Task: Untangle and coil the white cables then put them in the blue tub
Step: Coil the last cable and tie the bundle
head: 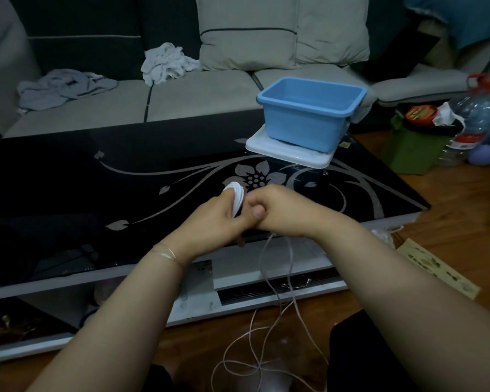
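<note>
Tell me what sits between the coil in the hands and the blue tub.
Nothing visible does. The left hand holds the white coil above the black glass table; the blue tub stands open on a white tray beyond and right. Loose cable trails to the floor.

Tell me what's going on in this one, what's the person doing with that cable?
A person is winding a white cable into a coil over the black glass table. The left hand grips the coil while the right hand is curled close against it, feeding the cable. The loose cable trails off the table edge and lies in loops on the floor. The blue tub sits on a white tray at the table's far right; no cable shows in the visible part.
</note>
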